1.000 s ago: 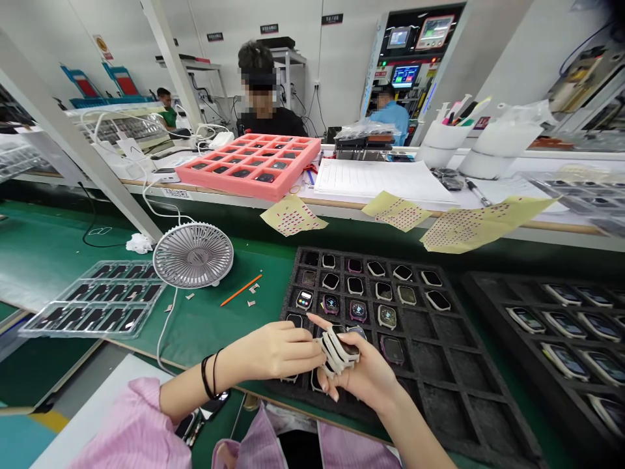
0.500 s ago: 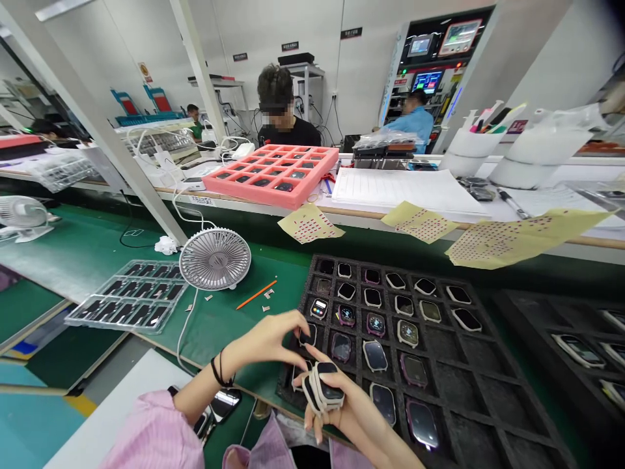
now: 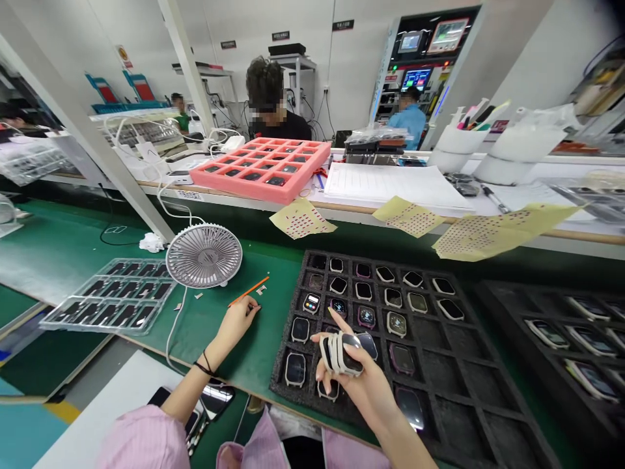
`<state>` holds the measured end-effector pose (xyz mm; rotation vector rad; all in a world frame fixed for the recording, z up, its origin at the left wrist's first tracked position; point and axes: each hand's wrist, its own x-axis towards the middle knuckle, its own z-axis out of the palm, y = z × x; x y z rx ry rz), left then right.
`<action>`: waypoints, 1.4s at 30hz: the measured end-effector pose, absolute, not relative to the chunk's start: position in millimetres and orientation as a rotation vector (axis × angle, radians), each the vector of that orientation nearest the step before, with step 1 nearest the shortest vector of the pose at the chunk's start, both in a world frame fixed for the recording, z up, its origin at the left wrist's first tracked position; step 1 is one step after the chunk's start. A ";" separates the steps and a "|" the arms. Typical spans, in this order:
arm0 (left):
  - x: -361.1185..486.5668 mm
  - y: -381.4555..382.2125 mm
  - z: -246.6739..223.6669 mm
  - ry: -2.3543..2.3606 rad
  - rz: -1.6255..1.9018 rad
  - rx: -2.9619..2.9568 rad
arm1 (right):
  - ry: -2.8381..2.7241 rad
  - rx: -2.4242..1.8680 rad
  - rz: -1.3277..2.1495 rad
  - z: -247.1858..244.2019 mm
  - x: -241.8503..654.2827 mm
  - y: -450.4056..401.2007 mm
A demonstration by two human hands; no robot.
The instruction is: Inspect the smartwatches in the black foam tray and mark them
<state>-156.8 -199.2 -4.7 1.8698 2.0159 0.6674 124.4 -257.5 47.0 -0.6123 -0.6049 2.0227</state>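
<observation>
My right hand (image 3: pixel 364 384) is wrapped round a stack of several smartwatch bodies (image 3: pixel 342 354), pale-framed with dark screens and no straps. It is above a black foam tray (image 3: pixel 442 374) with smartwatches in its compartments, one of them a lit watch (image 3: pixel 311 303). On the green bench to the left, my left hand (image 3: pixel 239 319) has its fingers curled and drawn together beside an orange stick (image 3: pixel 254 286). Small pale scraps (image 3: pixel 262 289) lie close to its fingertips. Whatever those fingertips pinch is too small to make out.
A round fan (image 3: pixel 204 256) stands left of the foam tray, by a clear plastic tray (image 3: pixel 110 296) of dark parts. Another black tray (image 3: pixel 527 303) with watches is at right. A pink foam tray (image 3: pixel 293 189) sits on the shelf ahead, where a person sits opposite.
My left hand has moved from the foam tray's near left side to the bench by the orange stick. My right hand, still holding the stack, has risen slightly. The view has shifted a little.
</observation>
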 end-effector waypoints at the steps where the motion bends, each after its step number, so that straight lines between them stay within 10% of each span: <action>1: -150.1 -201.0 0.5 1.976 0.675 1.872 | -0.624 -0.615 1.977 47.7 123.5 -257.8; 11: -34.6 -242.9 90.8 1.122 1.167 1.343 | -0.821 -0.674 1.549 50.6 112.4 -260.9; 29: -2.3 -247.2 80.6 1.123 1.426 1.499 | -0.982 -0.775 1.161 35.4 110.6 -260.7; 42: -24.1 -250.4 52.8 0.722 0.628 1.232 | -0.956 -0.957 1.068 20.5 111.4 -256.6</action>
